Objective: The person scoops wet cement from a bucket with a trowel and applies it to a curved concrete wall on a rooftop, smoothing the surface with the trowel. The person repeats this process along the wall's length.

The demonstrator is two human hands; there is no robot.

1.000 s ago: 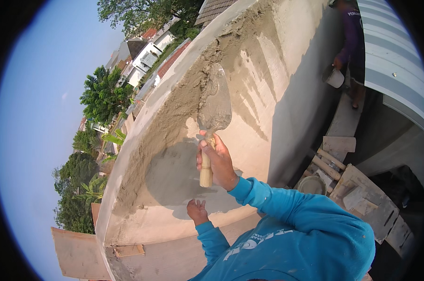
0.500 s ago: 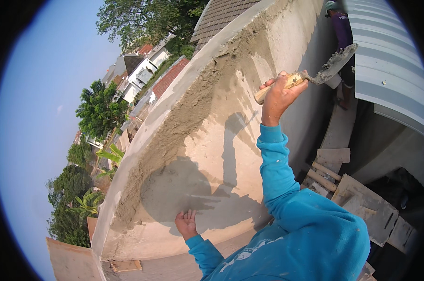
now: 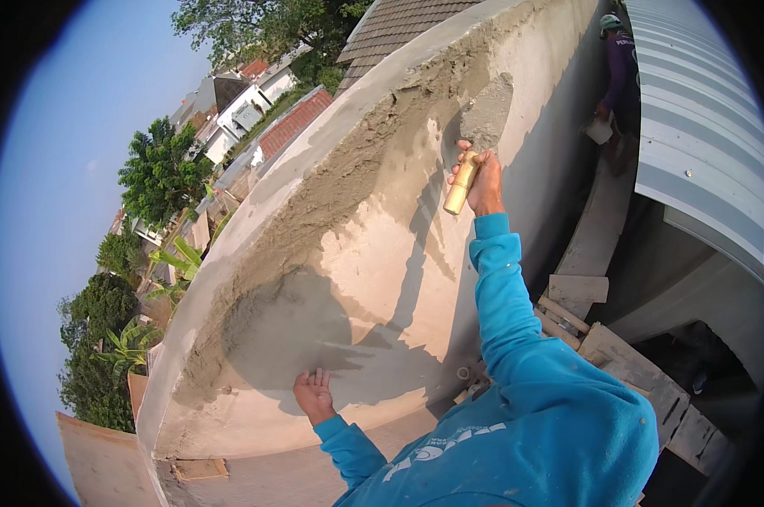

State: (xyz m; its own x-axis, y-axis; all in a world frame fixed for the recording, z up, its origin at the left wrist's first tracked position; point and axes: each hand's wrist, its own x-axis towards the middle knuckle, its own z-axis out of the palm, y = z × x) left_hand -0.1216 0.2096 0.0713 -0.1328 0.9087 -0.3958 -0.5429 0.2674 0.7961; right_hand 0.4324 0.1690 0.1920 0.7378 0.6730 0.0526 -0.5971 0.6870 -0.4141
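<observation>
Mortar (image 3: 483, 127) could drop off our trowel (image 3: 488, 108) if we tilt the blade (image 3: 498, 91) too steeply — or the rough band (image 3: 339, 184) on the wall (image 3: 361, 275) might slump if pressed unevenly. The trowel sits in our right hand (image 3: 487, 186), fingers wrapped round its handle (image 3: 459, 191), blade to the far side; our left hand (image 3: 314, 394), empty, fingers loosely extended, is nearer and left, well apart from it.

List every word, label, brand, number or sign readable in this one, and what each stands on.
Blue sweatshirt: white print across the front, skewed by the view; wording not copied here.
Co-worker's purple shirt: small pale lettering; wording not copied here.
Trowel in the right hand: no lettering visible.
</observation>
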